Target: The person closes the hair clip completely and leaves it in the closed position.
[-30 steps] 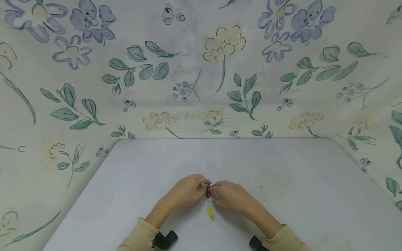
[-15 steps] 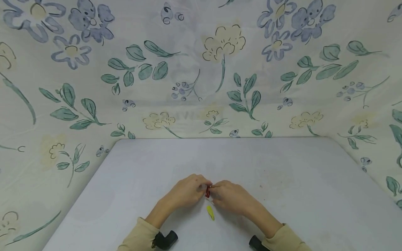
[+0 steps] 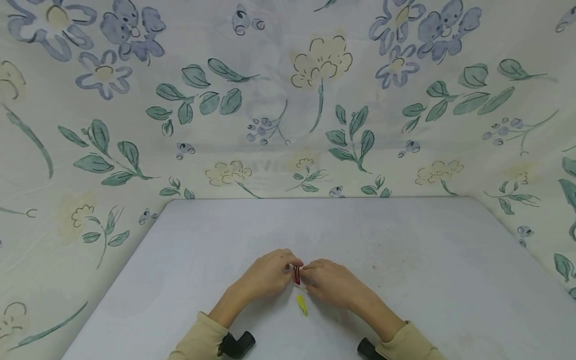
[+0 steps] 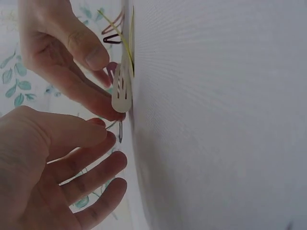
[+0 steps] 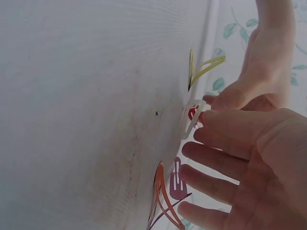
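Between the fingertips of both hands stands a small red snap hair clip (image 3: 297, 276), its two strips visible in the head view. My left hand (image 3: 270, 272) pinches it from the left with thumb and forefinger, the other fingers spread loosely. From the right, my right hand (image 3: 330, 282) holds it at the fingertips; those tips partly cover the clip. A white snap hair clip (image 4: 122, 91) stands in front of the fingers in the left wrist view. Nearer my body lies a yellow hair clip (image 3: 301, 305), bent open in the right wrist view.
By the right hand, an orange hair clip (image 5: 162, 182) and a purple hair clip (image 5: 178, 184) are on the white table (image 3: 202, 230). Floral cloth (image 3: 270, 100) rises behind the table. Black wrist mounts (image 3: 237, 344) stick out at the sleeves.
Both hands stay in nearly the same place. The fingertips shift slightly on the red hair clip, and its two strips turn a little. The yellow clip has not moved.
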